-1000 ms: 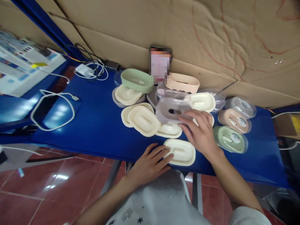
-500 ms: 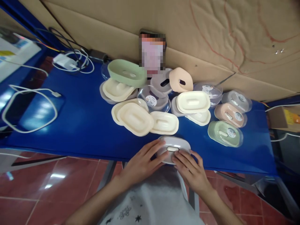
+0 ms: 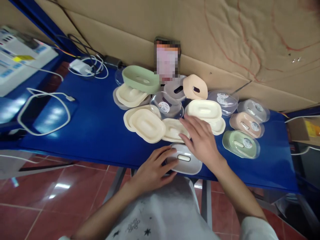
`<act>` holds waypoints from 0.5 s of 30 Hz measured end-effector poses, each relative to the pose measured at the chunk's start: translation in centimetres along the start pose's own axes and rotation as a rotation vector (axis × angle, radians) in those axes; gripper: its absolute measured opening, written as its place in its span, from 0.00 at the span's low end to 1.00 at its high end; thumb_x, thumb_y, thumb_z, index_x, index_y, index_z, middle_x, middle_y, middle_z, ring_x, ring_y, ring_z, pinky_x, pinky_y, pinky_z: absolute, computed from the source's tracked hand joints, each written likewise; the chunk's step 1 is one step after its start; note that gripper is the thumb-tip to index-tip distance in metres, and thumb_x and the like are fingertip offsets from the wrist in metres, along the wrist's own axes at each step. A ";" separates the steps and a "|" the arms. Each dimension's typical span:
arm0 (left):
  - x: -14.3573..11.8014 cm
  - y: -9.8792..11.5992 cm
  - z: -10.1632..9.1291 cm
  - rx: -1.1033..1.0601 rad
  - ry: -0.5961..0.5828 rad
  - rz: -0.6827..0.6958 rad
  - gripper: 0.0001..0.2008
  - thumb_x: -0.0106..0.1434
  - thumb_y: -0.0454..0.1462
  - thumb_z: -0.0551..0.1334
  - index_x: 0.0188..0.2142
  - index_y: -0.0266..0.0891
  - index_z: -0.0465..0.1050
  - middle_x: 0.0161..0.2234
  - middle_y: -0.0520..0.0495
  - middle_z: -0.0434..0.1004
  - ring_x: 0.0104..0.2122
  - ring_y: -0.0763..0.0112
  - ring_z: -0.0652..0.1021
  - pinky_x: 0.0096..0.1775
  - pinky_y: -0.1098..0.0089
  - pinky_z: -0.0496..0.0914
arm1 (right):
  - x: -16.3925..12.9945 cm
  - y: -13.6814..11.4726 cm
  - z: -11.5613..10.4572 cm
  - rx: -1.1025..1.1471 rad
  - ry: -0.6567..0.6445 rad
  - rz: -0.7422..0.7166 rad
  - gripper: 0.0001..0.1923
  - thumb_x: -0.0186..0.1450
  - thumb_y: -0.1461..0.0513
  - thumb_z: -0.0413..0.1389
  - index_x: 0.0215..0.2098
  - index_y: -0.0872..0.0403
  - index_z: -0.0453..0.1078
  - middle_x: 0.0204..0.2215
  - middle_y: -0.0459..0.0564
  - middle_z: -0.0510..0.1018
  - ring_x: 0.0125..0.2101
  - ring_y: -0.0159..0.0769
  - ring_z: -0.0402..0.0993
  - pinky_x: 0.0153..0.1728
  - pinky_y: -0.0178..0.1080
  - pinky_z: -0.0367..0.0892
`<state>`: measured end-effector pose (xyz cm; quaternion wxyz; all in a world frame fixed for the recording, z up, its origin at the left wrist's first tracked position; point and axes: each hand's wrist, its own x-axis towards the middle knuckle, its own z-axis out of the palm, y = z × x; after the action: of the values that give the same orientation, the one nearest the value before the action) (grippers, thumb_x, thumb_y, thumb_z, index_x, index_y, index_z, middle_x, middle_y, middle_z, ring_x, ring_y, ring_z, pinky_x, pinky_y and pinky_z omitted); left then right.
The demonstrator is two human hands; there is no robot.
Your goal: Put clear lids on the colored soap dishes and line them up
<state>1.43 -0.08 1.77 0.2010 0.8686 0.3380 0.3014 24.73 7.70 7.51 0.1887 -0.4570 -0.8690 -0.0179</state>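
A grey oval soap box [image 3: 192, 165] lies at the table's near edge, with a small cream plug in its middle slot. My left hand [image 3: 155, 169] grips its left end, fingers over the top. My right hand [image 3: 201, 140] is above the box's far right side, fingers apart and stretched forward. Its fingertips are over a cream oval tray [image 3: 172, 128] and beside another cream tray [image 3: 205, 109]; whether they touch cannot be told. More cream trays [image 3: 147, 126] overlap to the left. A clear lid [image 3: 166, 103] with a round label lies behind them.
Green [image 3: 242, 144], peach [image 3: 246, 125] and grey [image 3: 253, 110] boxes under clear lids line the right. A green tray [image 3: 140, 78] and peach tray [image 3: 195, 86] stand at the back, near a phone [image 3: 167, 61]. A white cable [image 3: 67, 110] and charger [image 3: 81, 66] lie left.
My right hand has left the grey soap box and moved forward to the cream trays. My left hand stays on the box. The view has shifted slightly.
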 end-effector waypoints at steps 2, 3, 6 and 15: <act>0.1 0.1 0.1 -0.004 0.008 -0.007 0.16 0.70 0.36 0.67 0.57 0.41 0.74 0.61 0.38 0.74 0.65 0.49 0.71 0.60 0.49 0.77 | 3.0 -0.8 2.1 -0.068 -0.063 -0.013 0.29 0.76 0.56 0.57 0.73 0.50 0.63 0.74 0.59 0.64 0.73 0.57 0.60 0.69 0.60 0.62; 0.1 0.1 0.2 -0.006 0.012 -0.011 0.16 0.70 0.36 0.67 0.57 0.41 0.74 0.61 0.38 0.74 0.65 0.49 0.71 0.60 0.49 0.77 | 4.3 -1.0 3.0 -0.084 -0.090 -0.018 0.30 0.76 0.56 0.58 0.74 0.50 0.62 0.75 0.59 0.61 0.74 0.59 0.56 0.70 0.62 0.59; -0.1 0.2 0.4 -0.009 0.022 -0.024 0.17 0.70 0.36 0.67 0.57 0.41 0.74 0.62 0.37 0.73 0.66 0.49 0.71 0.61 0.49 0.76 | 6.0 -0.2 3.7 -0.053 -0.105 -0.011 0.29 0.76 0.59 0.57 0.73 0.52 0.63 0.74 0.61 0.62 0.75 0.59 0.55 0.71 0.62 0.60; -1.0 -0.6 0.3 -0.220 0.018 -0.151 0.34 0.73 0.38 0.67 0.73 0.47 0.55 0.72 0.32 0.61 0.69 0.49 0.71 0.61 0.47 0.78 | -9.5 0.8 -1.3 0.289 -0.032 -0.077 0.37 0.78 0.55 0.52 0.80 0.48 0.46 0.78 0.58 0.51 0.76 0.61 0.51 0.68 0.66 0.65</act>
<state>0.80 -0.41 0.85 0.3138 0.8107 0.3692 0.3286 30.63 0.38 5.33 0.2377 -0.3917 -0.8824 0.1073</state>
